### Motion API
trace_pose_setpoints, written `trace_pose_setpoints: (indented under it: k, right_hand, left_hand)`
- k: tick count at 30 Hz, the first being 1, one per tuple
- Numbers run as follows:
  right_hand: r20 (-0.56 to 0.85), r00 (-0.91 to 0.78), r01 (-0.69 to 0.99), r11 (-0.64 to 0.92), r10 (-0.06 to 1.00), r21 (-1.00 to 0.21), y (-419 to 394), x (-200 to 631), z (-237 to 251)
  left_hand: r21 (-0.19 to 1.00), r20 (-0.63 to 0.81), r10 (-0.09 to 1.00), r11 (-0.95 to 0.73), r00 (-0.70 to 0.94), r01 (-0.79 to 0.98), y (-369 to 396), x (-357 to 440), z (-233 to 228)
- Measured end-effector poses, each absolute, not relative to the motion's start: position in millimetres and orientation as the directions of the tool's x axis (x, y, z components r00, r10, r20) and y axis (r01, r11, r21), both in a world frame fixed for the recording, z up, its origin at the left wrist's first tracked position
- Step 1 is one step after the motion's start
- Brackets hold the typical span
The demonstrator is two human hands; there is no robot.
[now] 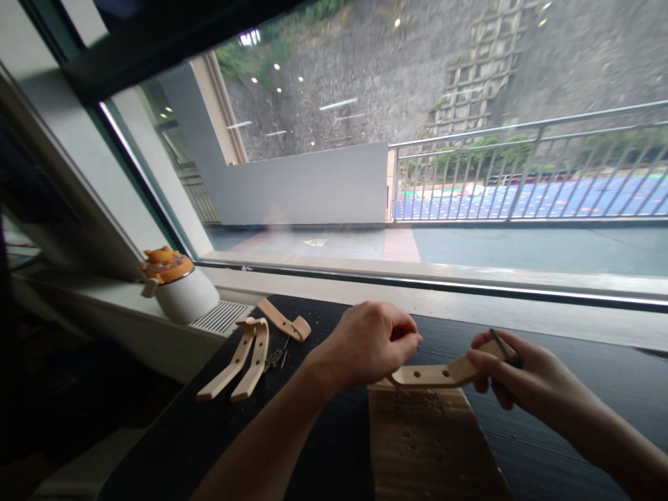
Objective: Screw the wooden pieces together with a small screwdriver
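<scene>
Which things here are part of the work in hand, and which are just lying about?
In hand:
- bent wooden piece, held by right hand, with left hand at its holed end
- thin dark tool in the right hand's grip
- wooden board under it

Lying about:
- three more bent wooden pieces on the black table
- small screws beside them
- white cup with orange figure lid

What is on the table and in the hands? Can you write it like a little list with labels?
Place: black table by a big window
Left hand: fingers pinched at the end of a curved wooden piece
Right hand: grips the piece's other end, plus a thin dark tool
Under the piece: wooden board
Further left: three more curved wooden pieces, small screws
On the sill: white pot with orange cat lid
</scene>
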State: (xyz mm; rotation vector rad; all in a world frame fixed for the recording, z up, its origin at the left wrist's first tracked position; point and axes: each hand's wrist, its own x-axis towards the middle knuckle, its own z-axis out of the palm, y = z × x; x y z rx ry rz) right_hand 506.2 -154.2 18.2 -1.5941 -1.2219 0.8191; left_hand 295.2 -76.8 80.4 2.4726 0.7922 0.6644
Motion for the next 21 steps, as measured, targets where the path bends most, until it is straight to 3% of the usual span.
trace_pose_setpoints:
  k: [21]
  right_hand:
    - [-0.017,0.233,0.321,-0.094,0.972,-0.943,-151,474,1]
  left_hand:
    - [0.554,0.223,0.631,-0.709,0.743,0.437,-75,291,82]
